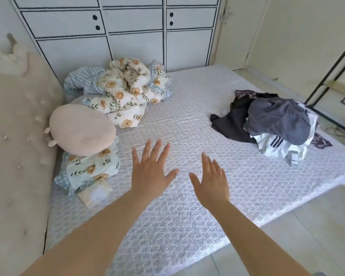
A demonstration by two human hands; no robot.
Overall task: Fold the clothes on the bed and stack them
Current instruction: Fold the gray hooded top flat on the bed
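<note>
Seen from above, a person's two bare arms reach forward over a bed (187, 226) covered in a pale, textured sheet. The left hand (150, 172) and the right hand (210, 182) hover side by side above the bare middle of the bed, palms down, fingers straight and spread wide, holding nothing. The clothes to be folded lie in a loose heap (273, 124) near the right edge of the bed, well apart from both hands: a grey garment (281, 118) on top, a dark one (233, 124) spilling to the left, and a white piece with dark stripes (275, 144) underneath. At the head of the bed, on the left, sit a crumpled flowered quilt (126, 90), a round pink cushion (82, 130) and a flowered pillow (92, 168). No folded stack is visible, so the task appears to be at its start. The next move probably calls for reaching right to the heap, taking the top garment, and spreading it flat on the open sheet.
</note>
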